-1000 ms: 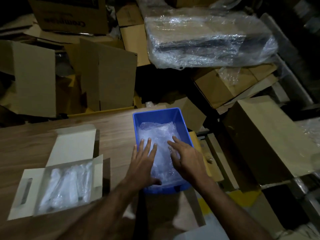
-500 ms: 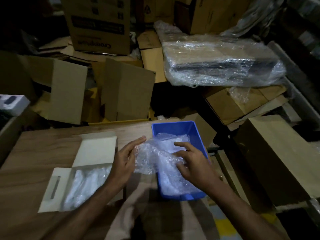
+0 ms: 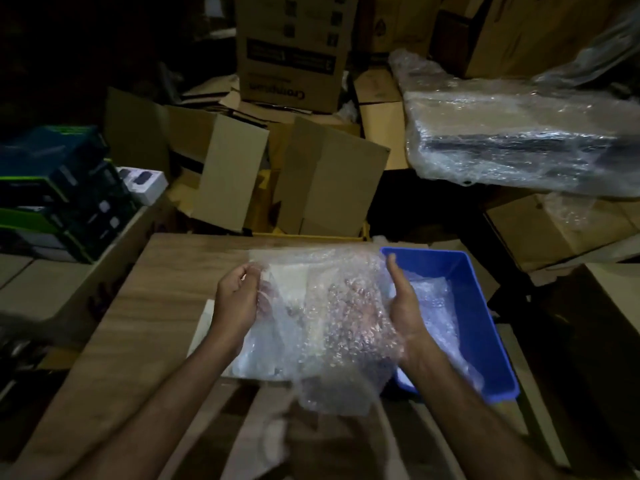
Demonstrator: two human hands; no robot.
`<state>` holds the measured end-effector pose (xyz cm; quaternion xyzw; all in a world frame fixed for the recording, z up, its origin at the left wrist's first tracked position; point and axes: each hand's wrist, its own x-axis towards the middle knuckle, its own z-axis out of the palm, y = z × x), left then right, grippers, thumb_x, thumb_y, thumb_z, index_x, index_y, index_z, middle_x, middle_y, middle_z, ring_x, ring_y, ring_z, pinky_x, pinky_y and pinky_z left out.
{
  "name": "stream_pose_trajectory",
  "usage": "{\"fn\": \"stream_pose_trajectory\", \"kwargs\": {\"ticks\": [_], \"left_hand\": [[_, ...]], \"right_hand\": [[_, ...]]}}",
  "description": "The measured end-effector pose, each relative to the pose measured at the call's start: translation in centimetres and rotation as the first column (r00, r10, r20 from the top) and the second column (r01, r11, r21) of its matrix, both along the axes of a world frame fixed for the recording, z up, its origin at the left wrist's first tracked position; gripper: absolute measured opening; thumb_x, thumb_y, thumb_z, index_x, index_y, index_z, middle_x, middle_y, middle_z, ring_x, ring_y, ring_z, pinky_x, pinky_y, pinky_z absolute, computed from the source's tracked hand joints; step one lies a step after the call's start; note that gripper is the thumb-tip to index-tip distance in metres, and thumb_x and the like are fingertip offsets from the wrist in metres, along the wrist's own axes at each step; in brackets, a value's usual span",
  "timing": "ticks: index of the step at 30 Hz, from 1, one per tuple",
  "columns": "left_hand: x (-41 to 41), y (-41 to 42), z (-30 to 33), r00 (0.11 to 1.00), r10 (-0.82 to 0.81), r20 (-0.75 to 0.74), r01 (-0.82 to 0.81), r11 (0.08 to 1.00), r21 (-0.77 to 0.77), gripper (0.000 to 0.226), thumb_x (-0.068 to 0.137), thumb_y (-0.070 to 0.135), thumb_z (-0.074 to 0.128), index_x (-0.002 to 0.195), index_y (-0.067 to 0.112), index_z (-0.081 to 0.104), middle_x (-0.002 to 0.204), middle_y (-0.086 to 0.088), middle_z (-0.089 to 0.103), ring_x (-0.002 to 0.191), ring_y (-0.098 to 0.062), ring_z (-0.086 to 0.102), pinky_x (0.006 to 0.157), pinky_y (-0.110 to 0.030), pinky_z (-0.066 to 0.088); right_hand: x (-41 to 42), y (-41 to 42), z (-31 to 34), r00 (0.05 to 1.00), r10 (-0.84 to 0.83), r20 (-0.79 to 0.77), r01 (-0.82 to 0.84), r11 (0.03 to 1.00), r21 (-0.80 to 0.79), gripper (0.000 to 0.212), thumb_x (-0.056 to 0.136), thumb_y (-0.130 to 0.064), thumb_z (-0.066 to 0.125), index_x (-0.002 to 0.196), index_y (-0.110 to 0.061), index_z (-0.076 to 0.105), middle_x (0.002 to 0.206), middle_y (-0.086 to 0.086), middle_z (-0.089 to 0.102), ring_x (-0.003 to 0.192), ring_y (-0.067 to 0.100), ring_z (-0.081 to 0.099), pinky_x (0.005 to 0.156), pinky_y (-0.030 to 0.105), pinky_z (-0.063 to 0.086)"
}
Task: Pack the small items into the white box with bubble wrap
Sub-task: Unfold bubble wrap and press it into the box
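A dim packing area seen from above, over a person's two bare forearms reaching forward across a wooden table [image 3: 166, 306]. Between the hands hangs a clear sheet of bubble wrap [image 3: 332, 317], spread wide and held just above the table. The left hand [image 3: 237, 299], at about 9 o'clock of the sheet, is closed in a pinch on the sheet's upper left edge, knuckles up and wrist bent slightly inward. The right hand [image 3: 403, 299], at about 3 o'clock, grips the right edge with its thumb pointing up and its fingers hidden behind the plastic. The hands are well apart, keeping the sheet stretched.

The white box [image 3: 207, 327] lies open on the table directly beneath the sheet; only its left rim and a pale lining show through the wrap. Whether small items already sit inside cannot be told. A blue bin [image 3: 485, 327] stands at 3 o'clock, just beside the right hand, with more clear wrap in its bottom. Cardboard cartons [image 3: 329, 181] crowd the far side at 12 o'clock.

Likely risks: the loose lower edge of the sheet trails toward 6 o'clock and could catch the box rim or drag the light box askew. In this poor light the sheet may also land off-centre.
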<state>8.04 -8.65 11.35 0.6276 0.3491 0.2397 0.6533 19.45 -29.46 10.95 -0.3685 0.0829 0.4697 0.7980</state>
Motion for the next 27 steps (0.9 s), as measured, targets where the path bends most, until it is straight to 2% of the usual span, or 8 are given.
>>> {"fn": "stream_pose_trajectory", "kwargs": {"ticks": [3,6,9,12,17,21,23,27], "left_hand": [[-2.0,1.5,-1.1,0.997,0.075,-0.021,-0.074,0.995,0.067,0.015,0.105,0.02,0.052,0.097,0.014,0.063,0.075,-0.003,0.066,0.062,-0.015,0.059,0.054,-0.026,0.048],[-3.9,2.6,-1.8,0.984,0.161,-0.078,-0.149,0.979,0.143,0.012,0.103,0.021,0.055,0.108,0.011,0.051,0.072,0.0,0.061,0.046,0.002,0.053,0.042,-0.016,0.042],[-5.6,4.3,-2.7,0.976,0.176,-0.132,-0.163,0.982,0.099,0.016,0.104,0.02,0.053,0.113,0.01,0.044,0.075,-0.004,0.06,0.038,0.003,0.049,0.037,-0.014,0.038],[-7.2,5.6,-3.7,0.982,0.096,-0.164,-0.094,0.995,0.026,0.015,0.106,0.014,0.05,0.114,0.011,0.038,0.081,-0.011,0.064,0.04,0.001,0.052,0.037,-0.015,0.04],[-10.2,7.4,-4.1,0.965,-0.116,-0.234,0.094,0.99,-0.104,0.013,0.105,0.003,0.045,0.111,0.014,0.048,0.092,-0.016,0.066,0.054,-0.008,0.059,0.044,-0.019,0.046],[-11.9,8.5,-3.3,0.935,-0.245,-0.256,0.224,0.968,-0.11,0.028,0.104,-0.001,0.044,0.117,0.009,0.066,0.101,-0.004,0.066,0.068,0.0,0.063,0.053,-0.016,0.047],[-12.6,9.1,-2.8,0.917,-0.314,-0.246,0.284,0.947,-0.151,0.03,0.102,0.003,0.049,0.117,0.017,0.071,0.112,0.01,0.068,0.095,0.0,0.067,0.069,-0.02,0.049],[-13.6,10.9,-2.3,0.854,-0.446,-0.267,0.438,0.894,-0.09,0.048,0.079,0.012,0.082,0.124,0.025,0.07,0.122,0.018,0.067,0.111,0.003,0.065,0.085,-0.02,0.056]], "right_hand": [[-3.2,1.0,-2.1,0.994,0.11,0.011,-0.11,0.992,-0.061,0.07,0.074,-0.052,0.085,0.122,-0.003,0.07,0.131,0.02,0.065,0.119,0.035,0.063,0.117,0.052,0.036],[-4.9,2.5,-3.7,0.981,0.135,0.136,-0.106,0.974,-0.199,0.075,0.052,-0.027,0.101,0.115,0.001,0.072,0.121,0.022,0.07,0.112,0.036,0.068,0.111,0.053,0.045],[-5.7,3.4,-4.7,0.963,-0.008,0.27,0.102,0.937,-0.335,0.069,0.076,-0.013,0.087,0.137,-0.01,0.054,0.117,0.019,0.073,0.108,0.035,0.071,0.083,0.05,0.061],[-6.3,3.8,-5.4,0.848,0.014,0.53,0.273,0.846,-0.459,0.065,0.077,-0.023,0.087,0.126,-0.044,0.049,0.129,0.009,0.065,0.109,0.026,0.07,0.084,0.045,0.062],[-7.5,4.0,-4.7,0.819,0.031,0.573,0.303,0.824,-0.478,0.067,0.08,-0.015,0.086,0.128,-0.031,0.041,0.119,0.014,0.062,0.089,0.015,0.074,0.071,0.026,0.061],[-8.3,3.2,-4.3,0.762,0.333,0.555,0.039,0.832,-0.554,0.094,0.067,-0.005,0.093,0.141,-0.038,0.045,0.122,0.004,0.055,0.106,0.02,0.07,0.086,0.032,0.06],[-8.7,3.9,-4.5,0.702,0.427,0.57,-0.013,0.808,-0.589,0.081,0.07,0.008,0.086,0.133,-0.034,0.057,0.12,0.007,0.063,0.093,0.011,0.075,0.077,0.025,0.06],[-8.3,5.3,-5.2,0.465,0.637,0.615,0.118,0.644,-0.756,0.051,0.075,-0.007,0.087,0.118,-0.027,0.07,0.109,-0.001,0.072,0.064,-0.008,0.063,0.062,0.011,0.05]]}}
